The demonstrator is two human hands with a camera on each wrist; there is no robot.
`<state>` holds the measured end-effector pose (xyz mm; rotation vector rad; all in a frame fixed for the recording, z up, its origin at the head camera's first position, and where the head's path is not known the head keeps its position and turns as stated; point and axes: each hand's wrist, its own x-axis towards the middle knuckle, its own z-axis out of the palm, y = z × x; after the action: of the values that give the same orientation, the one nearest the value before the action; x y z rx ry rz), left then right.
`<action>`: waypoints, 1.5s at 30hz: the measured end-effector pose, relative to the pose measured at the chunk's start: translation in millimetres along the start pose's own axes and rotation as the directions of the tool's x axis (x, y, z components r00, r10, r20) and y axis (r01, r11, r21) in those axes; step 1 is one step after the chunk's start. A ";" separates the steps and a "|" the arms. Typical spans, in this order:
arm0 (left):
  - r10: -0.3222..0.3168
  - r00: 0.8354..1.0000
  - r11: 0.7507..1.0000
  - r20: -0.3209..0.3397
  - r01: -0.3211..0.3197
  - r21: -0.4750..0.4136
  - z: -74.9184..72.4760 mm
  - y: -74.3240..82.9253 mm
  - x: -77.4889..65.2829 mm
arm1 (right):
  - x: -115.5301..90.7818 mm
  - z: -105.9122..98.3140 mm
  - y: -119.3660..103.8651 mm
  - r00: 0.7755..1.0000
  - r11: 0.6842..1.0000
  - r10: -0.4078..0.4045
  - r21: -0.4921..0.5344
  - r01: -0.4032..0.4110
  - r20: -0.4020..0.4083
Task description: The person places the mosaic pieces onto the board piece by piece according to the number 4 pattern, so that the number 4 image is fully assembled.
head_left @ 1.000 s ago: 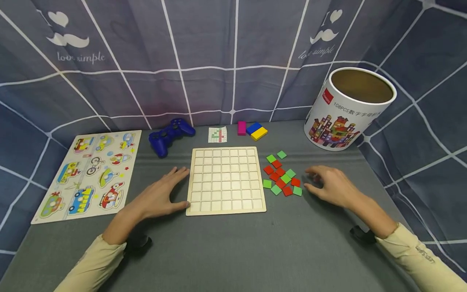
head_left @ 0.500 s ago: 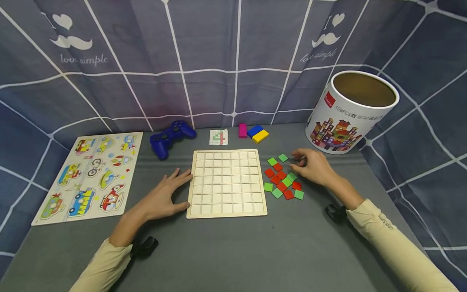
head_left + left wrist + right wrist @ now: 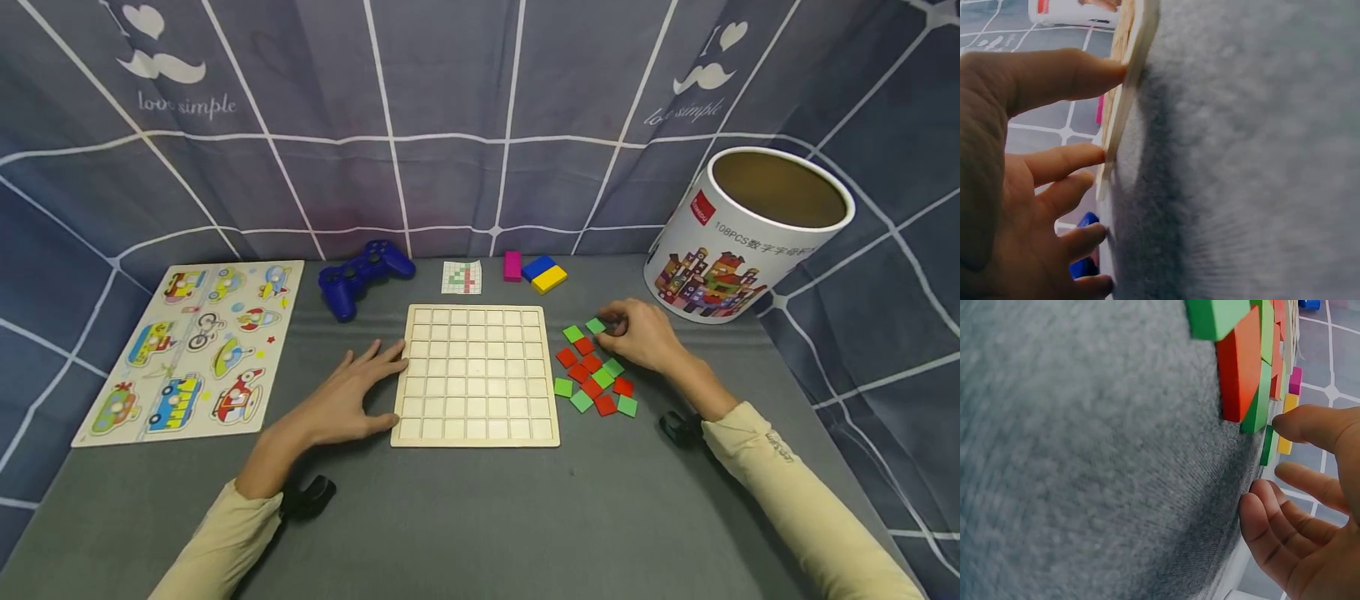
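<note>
Leftmost, the left hand (image 3: 341, 404), fingers spread, holding nothing, touches the gridded board (image 3: 476, 377)'s edge; pushing might slide it. Rightward, the right hand (image 3: 645, 335), partly curled, brackets the farthest green tile (image 3: 595, 326), hold unclear; a fumble could scatter its neighbours. Counted on the desk (image 3: 480, 525): one board, seven red tiles (image 3: 592, 388), seven green tiles (image 3: 563, 387).

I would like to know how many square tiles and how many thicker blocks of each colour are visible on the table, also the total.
Green tiles: 7
Red tiles: 7
Pink block: 1
Blue block: 1
Yellow block: 1
Total: 17
</note>
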<state>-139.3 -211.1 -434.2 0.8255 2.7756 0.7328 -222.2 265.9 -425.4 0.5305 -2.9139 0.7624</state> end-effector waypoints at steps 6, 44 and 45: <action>0.009 1.000 1.000 0.001 -0.009 -0.028 -5.5 1.6 0.1 | 2.8 -1.8 -2.0 1.000 1.000 -0.015 -0.020 0.014 -0.006; -0.011 1.000 0.994 0.028 0.014 -0.108 -2.1 2.2 -0.6 | 56.7 31.5 -78.3 0.987 0.971 -0.150 0.199 0.135 0.061; -0.011 1.000 0.994 0.028 0.014 -0.110 -1.8 1.8 -1.0 | 59.2 33.4 -80.7 0.986 0.971 -0.153 0.196 0.137 0.068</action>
<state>-138.1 -211.1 -431.7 0.7896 2.6863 0.8574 -249.1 165.5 -407.7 0.8016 -2.8509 1.0282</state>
